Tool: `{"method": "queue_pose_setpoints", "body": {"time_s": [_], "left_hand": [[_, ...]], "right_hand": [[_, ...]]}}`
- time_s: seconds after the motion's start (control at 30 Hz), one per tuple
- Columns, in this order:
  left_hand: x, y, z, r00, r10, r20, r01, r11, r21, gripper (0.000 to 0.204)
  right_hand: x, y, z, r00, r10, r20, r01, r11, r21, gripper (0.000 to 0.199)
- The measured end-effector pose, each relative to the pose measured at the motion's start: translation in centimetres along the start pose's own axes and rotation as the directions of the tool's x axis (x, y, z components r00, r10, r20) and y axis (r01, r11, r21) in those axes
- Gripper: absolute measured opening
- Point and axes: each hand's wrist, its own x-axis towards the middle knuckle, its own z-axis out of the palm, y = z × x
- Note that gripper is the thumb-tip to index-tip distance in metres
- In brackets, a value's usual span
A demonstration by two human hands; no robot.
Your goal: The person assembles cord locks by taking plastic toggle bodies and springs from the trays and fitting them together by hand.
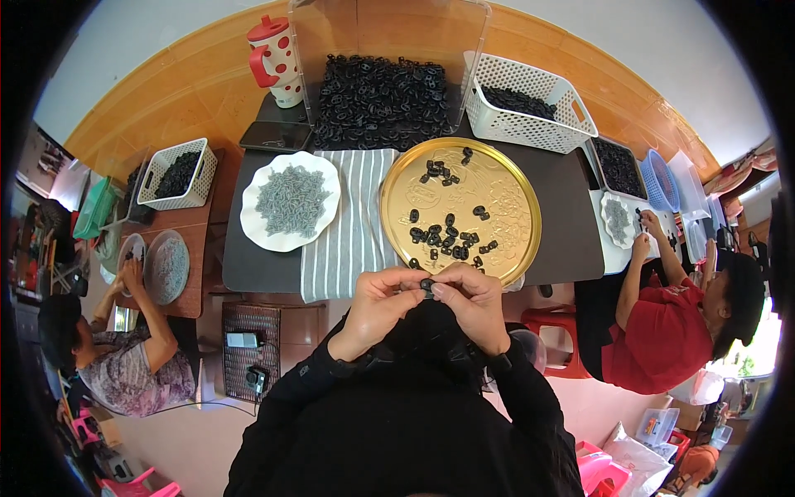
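My left hand (378, 306) and my right hand (475, 301) meet at the near edge of a round gold tray (397, 157). Fingertips of both pinch a small black plastic piece (427, 284), partly covered by the fingers. Several similar black pieces (451, 236) lie scattered on the tray, singly and in small clusters. Left of it, a white scalloped plate (255, 228) bears a heap of small grey screw-like parts (291, 200). A grey-and-white striped cloth (339, 248) lies between plate and tray.
Behind stand a clear bin (472, 33) heaped with black pieces, a white perforated basket (530, 132), a red-dotted tumbler (277, 66) and a dark phone-like slab (276, 135). A person (137, 356) works at the left table, another (671, 331) at the right. A red stool (559, 331) stands nearby.
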Motion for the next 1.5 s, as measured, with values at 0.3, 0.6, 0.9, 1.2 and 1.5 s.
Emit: {"method": "queue_pose_setpoints", "body": {"time_s": [0.3, 0.6, 0.9, 1.2, 1.5], "left_hand": [[0.1, -0.2, -0.1, 0.997, 0.063, 0.042, -0.062, 0.998, -0.029, 0.028], [-0.1, -0.1, -0.5, 0.995, 0.056, 0.077, -0.053, 0.998, -0.046, 0.028], [-0.4, -0.3, 0.0, 0.989, 0.114, 0.090, -0.118, 0.992, 0.051, 0.027], [-1.1, -1.6, 0.7, 0.967, 0.253, 0.000, -0.252, 0.962, 0.108, 0.027], [-1.3, -1.7, 1.0, 0.937, 0.350, -0.005, -0.346, 0.927, 0.145, 0.028]], "right_hand": [[-0.4, 0.5, 0.4, 0.983, -0.182, -0.005, 0.181, 0.979, -0.099, 0.027], [-0.4, 0.8, 0.3, 0.956, -0.294, 0.013, 0.291, 0.938, -0.187, 0.033], [-0.7, 0.8, 0.4, 0.945, -0.326, -0.017, 0.315, 0.923, -0.223, 0.029], [-0.9, 1.5, 1.3, 0.902, -0.427, -0.056, 0.398, 0.876, -0.271, 0.025], [-0.7, 1.7, 1.4, 0.876, -0.481, -0.041, 0.452, 0.847, -0.279, 0.025]]}}
